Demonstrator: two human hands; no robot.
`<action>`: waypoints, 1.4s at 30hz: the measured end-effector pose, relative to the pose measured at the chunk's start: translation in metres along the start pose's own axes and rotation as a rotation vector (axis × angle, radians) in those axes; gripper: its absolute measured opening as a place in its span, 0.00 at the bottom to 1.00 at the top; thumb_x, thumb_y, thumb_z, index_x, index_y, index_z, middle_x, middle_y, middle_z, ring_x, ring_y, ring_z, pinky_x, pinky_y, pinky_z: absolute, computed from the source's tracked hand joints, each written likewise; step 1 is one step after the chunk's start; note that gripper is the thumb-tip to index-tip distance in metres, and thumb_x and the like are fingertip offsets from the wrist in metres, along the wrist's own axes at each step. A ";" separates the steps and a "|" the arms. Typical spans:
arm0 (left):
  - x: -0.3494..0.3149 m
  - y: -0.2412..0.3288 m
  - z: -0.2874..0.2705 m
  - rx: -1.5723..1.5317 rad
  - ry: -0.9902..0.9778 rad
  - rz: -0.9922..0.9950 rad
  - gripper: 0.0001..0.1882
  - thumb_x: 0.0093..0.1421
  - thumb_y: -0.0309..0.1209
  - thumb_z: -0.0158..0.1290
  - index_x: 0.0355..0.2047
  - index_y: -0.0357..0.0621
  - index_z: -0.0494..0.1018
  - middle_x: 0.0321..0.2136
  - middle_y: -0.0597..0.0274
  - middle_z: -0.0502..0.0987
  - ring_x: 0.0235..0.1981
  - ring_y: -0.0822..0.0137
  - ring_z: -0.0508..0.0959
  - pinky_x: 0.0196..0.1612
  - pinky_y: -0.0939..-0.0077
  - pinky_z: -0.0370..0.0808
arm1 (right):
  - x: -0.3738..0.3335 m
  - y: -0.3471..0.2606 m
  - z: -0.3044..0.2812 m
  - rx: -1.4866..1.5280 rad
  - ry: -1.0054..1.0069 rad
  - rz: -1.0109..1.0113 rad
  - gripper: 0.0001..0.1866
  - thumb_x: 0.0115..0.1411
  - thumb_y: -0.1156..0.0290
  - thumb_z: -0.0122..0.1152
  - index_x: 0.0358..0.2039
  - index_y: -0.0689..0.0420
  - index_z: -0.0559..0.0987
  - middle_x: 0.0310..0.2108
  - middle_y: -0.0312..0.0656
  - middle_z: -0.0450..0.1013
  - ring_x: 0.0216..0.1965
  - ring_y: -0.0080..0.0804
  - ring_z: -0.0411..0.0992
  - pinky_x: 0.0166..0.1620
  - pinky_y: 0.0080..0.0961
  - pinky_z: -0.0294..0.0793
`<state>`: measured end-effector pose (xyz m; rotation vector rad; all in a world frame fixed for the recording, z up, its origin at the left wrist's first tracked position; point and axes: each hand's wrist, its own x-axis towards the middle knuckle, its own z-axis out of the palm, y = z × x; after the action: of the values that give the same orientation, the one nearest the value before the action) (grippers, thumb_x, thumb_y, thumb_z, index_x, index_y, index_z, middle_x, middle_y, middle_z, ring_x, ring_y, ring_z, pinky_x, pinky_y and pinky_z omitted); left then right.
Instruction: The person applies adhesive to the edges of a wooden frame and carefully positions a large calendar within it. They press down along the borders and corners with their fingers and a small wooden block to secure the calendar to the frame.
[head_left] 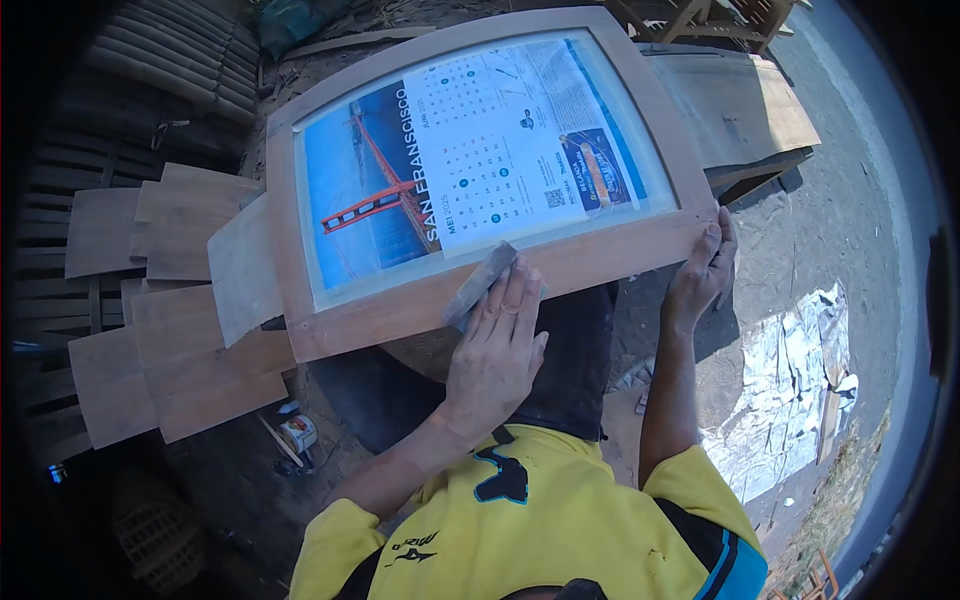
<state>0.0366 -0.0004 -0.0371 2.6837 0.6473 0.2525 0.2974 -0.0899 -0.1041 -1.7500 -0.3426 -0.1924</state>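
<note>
A wooden frame (390, 312) with a pale inner border lies in front of me, its near edge over my lap. Inside it sits a calendar sheet (500, 170) with a picture of a red bridge. On the near rail my left hand (492, 365) presses a flat grey piece of sandpaper (482, 282), fingers together over it; a bit of teal shows beside the fingertips. My right hand (700, 270) grips the frame's near right corner, thumb on the side and the other fingers partly hidden.
Several thin wooden boards (190, 325) lie at the left on dark slats, a paler board (245, 270) next to the frame. A small can (298, 432) stands low on the left. At the right are a wooden bench (740, 105) and a crumpled silvery sheet (785, 390) on the ground.
</note>
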 end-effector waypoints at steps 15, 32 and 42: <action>-0.116 -0.110 -0.049 0.252 0.224 -0.469 0.44 0.69 0.47 0.55 0.75 0.31 0.52 0.75 0.39 0.53 0.76 0.42 0.55 0.76 0.47 0.53 | 0.000 0.010 -0.012 -0.010 -0.025 -0.043 0.24 0.76 0.65 0.49 0.63 0.70 0.71 0.60 0.53 0.72 0.59 0.40 0.73 0.60 0.34 0.73; -0.068 -0.078 -0.028 0.066 0.270 -0.102 0.30 0.68 0.34 0.54 0.67 0.36 0.66 0.67 0.49 0.69 0.68 0.55 0.70 0.69 0.59 0.67 | -0.002 0.010 -0.013 0.012 -0.029 -0.063 0.23 0.76 0.65 0.46 0.64 0.69 0.70 0.60 0.54 0.71 0.58 0.41 0.73 0.61 0.34 0.72; 0.030 -0.050 0.008 -0.023 0.326 0.168 0.21 0.64 0.23 0.49 0.58 0.36 0.74 0.57 0.47 0.79 0.60 0.55 0.79 0.64 0.63 0.77 | 0.000 0.013 -0.004 0.072 -0.042 -0.023 0.25 0.76 0.63 0.42 0.64 0.69 0.69 0.61 0.55 0.70 0.60 0.43 0.71 0.62 0.36 0.71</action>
<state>0.0446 0.0521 -0.0612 2.7003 0.5042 0.7495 0.3020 -0.0961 -0.1156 -1.6817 -0.3952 -0.1584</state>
